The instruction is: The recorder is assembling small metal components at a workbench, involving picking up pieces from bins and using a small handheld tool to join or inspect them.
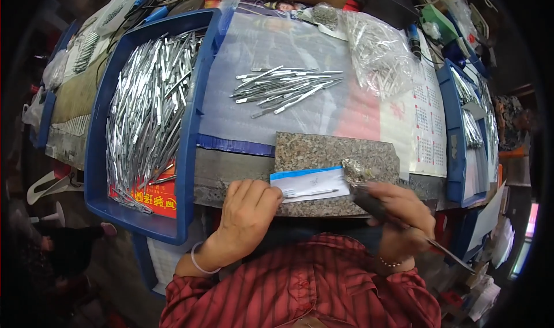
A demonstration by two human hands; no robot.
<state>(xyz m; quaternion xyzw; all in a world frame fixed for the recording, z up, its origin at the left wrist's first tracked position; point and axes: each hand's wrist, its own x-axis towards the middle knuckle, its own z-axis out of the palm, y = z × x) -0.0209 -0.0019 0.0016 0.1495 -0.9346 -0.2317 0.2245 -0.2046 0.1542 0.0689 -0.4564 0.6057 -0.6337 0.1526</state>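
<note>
Head view caught close handwork at a crowded bench (pixel 231 169)

Across the work area ran the bench, its edges bowed by the lens. On its left stood a deep blue tray (pixel 187 178), heaped with slim metal strips (pixel 153 91). To the right of it a clear plastic sheet (pixel 231 117) was spread out, and nearer the person a speckled stone slab (pixel 337 146) lay at the front edge. Beyond the slab, to the right, sat a clear bag (pixel 381 56) of pale slender pieces; left of the bag, a loose pile (pixel 288 88) of similar metal strips rested on the sheet.

The right hand (pixel 404 209) was closed around a dark tool (pixel 369 204), held by the slab's right side; blur there made it hard to say what kind of tool it was. The left hand (pixel 248 212) had its fingertips drawn together on the near end of the work, with no gap showing. Under that work lay a white pad (pixel 309 183) with a blue edge, flat on the slab, and beside its right end a small shiny clump (pixel 359 171). Smallest of all, a thin metal piece (pixel 314 193) lay lengthwise on the pad, its left end in the left fingertips.

The step in hand looked like steadying that piece while the tool was kept close. The next move seemed to call for a firm left hold, with fingers clear of the tool.
</note>
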